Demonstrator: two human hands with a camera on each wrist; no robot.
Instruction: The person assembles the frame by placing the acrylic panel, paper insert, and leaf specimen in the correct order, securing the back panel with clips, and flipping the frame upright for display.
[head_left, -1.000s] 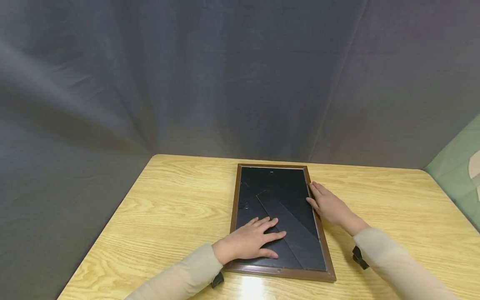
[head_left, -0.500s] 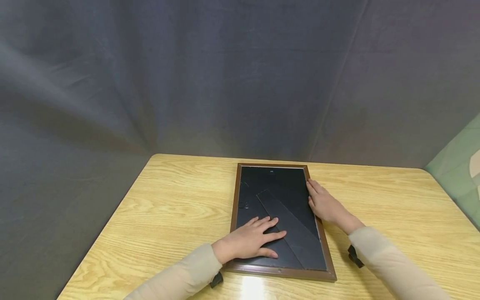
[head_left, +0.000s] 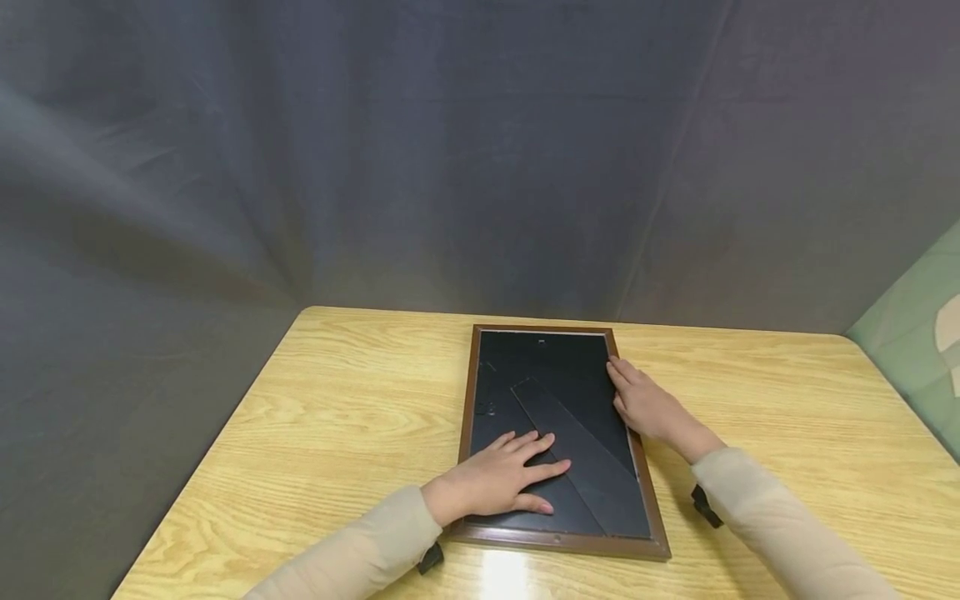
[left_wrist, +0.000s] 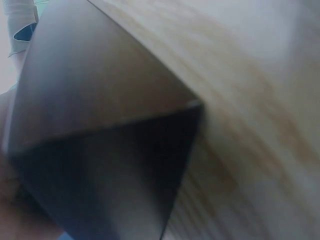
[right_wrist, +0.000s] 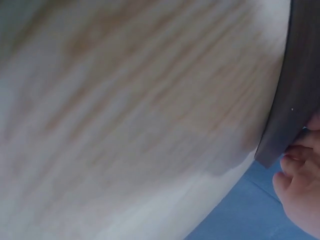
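Observation:
A brown picture frame lies back side up, its black backing board facing me. A flat easel leg runs slantwise across that board. My left hand rests on the lower left of the backing with fingers spread, overlapping the leg. Along the right rim lies my right hand, its straight fingertips reaching onto the backing's edge. In the left wrist view a blurred corner of the frame fills the near side. The right wrist view shows the frame's rim beside the right hand's fingers.
The frame sits on a light wood-grain table, near its back edge. A dark grey curtain hangs behind and to the left. Pale green patterned cloth shows at the far right. Small hanging hardware is on the backing.
My right hand has shifted slightly left and away from me, its fingertips moving from the outer rim onto the backing's edge. The left hand stays in place on the board.

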